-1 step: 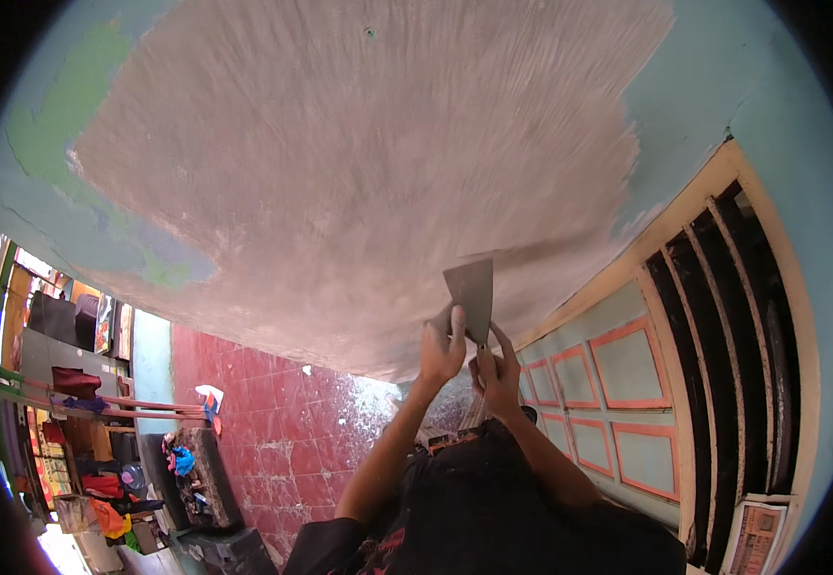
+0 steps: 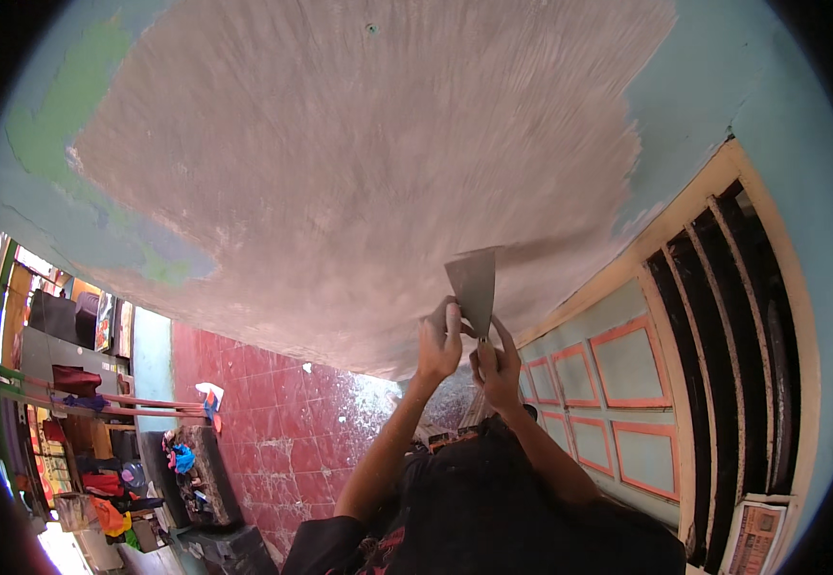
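Observation:
A putty knife (image 2: 475,286) with a broad, grey, flared blade points away from me, its wide edge at or close to the wall. My right hand (image 2: 499,372) grips its short handle, fingers wrapped round it below the blade. Beside the blade's left edge is my left hand (image 2: 438,347), its thumb raised and its other fingers curled toward the back of the blade, partly hidden. Dust greys the fingertips. In front of me the wall (image 2: 368,172) carries a large pinkish-grey scraped or skimmed patch with streaky marks. A darker smear runs right from the blade.
Blue-green paint (image 2: 713,77) and a green patch (image 2: 76,91) border the grey area. To the right stands a panelled door or shutter (image 2: 627,364) beside dark slats (image 2: 723,326). Red floor tiles (image 2: 273,412) bear white dust. Cluttered clothes (image 2: 110,489) and a dark bench (image 2: 210,479) lie left.
The putty knife's blade has tilted slightly and shifted a little up and right along the wall. Both hands keep nearly the same place.

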`<state>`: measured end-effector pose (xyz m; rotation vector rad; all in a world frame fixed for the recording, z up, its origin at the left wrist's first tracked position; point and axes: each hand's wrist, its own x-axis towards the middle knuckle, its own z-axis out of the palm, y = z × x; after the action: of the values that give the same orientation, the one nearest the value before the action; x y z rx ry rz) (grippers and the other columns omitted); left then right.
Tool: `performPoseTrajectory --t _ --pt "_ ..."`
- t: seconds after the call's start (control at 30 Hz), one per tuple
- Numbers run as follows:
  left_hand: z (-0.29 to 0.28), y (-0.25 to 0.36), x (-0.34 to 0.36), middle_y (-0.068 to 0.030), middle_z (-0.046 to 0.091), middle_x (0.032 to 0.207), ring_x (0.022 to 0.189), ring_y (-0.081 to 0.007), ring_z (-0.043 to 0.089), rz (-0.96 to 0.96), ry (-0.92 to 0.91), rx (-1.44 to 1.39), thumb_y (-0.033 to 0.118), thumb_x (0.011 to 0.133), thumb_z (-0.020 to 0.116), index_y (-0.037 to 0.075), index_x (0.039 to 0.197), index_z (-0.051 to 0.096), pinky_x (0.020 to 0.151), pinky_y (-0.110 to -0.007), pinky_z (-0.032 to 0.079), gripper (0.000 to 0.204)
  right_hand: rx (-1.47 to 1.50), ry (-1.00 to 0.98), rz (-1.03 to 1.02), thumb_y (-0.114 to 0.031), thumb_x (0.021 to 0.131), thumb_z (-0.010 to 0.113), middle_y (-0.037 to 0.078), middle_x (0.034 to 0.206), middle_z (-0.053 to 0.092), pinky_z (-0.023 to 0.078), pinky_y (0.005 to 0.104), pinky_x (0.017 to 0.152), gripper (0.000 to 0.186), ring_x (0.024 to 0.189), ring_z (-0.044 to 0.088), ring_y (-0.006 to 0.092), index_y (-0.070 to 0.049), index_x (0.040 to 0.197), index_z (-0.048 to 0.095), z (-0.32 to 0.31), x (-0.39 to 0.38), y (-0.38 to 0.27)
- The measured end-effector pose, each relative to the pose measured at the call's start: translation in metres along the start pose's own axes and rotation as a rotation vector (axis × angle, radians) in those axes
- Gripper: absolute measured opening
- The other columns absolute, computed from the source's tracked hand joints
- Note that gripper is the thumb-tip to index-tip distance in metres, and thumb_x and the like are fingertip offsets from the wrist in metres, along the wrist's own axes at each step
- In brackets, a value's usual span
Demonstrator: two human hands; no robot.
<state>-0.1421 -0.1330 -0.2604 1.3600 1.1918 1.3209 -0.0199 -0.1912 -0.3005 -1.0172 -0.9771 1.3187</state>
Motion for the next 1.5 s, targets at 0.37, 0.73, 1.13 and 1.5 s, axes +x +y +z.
performPoseTrajectory --t 0.37,0.73,1.13,1.5 --pt "-0.058 -0.156 -0.053 -0.0169 0.071 0.091 0.077 -0.0281 0.072 -0.322 -0.098 0.255 0.025 0.093 0.060 -0.002 0.098 0.066 0.066 -0.036 0.056 0.028 -0.540 -0.176 -0.693 -0.007 0.090 0.061 0.006 0.068 0.061 0.044 0.0228 0.057 0.046 0.059 0.056 0.0078 0.003 0.134 0.052 0.010 0.091 -0.068" --pt "-0.045 -0.259 -0.155 -0.0225 0.069 0.093 0.089 -0.0370 0.068 -0.469 -0.368 0.432 0.034 0.090 0.062 0.001 0.098 0.070 0.080 -0.043 0.053 0.035 -0.705 -0.112 -0.438 -0.006 0.090 0.060 0.008 0.071 0.064 0.046 0.0237 0.061 0.044 0.062 0.056 0.0079 0.004 0.133 0.054 -0.097 0.043 0.012" --pt "-0.022 -0.296 -0.207 -0.0215 0.067 0.103 0.101 -0.0369 0.064 -0.478 -0.482 0.484 0.050 0.091 0.056 0.006 0.109 0.067 0.090 -0.047 0.048 0.049 -0.934 -0.204 -0.415 -0.009 0.090 0.063 0.018 0.090 0.069 0.050 0.0299 0.066 0.043 0.075 0.068 0.0260 -0.008 0.133 0.058 -0.103 0.044 0.071" --pt "-0.017 -0.274 -0.201 -0.0193 0.065 0.114 0.112 -0.0380 0.059 -0.420 -0.480 0.582 0.048 0.094 0.050 0.010 0.119 0.062 0.098 -0.048 0.043 0.047 -0.784 -0.209 -0.545 -0.012 0.094 0.059 0.012 0.076 0.063 0.049 0.0332 0.058 0.046 0.060 0.058 0.0211 -0.004 0.139 0.050 -0.094 0.039 0.135"
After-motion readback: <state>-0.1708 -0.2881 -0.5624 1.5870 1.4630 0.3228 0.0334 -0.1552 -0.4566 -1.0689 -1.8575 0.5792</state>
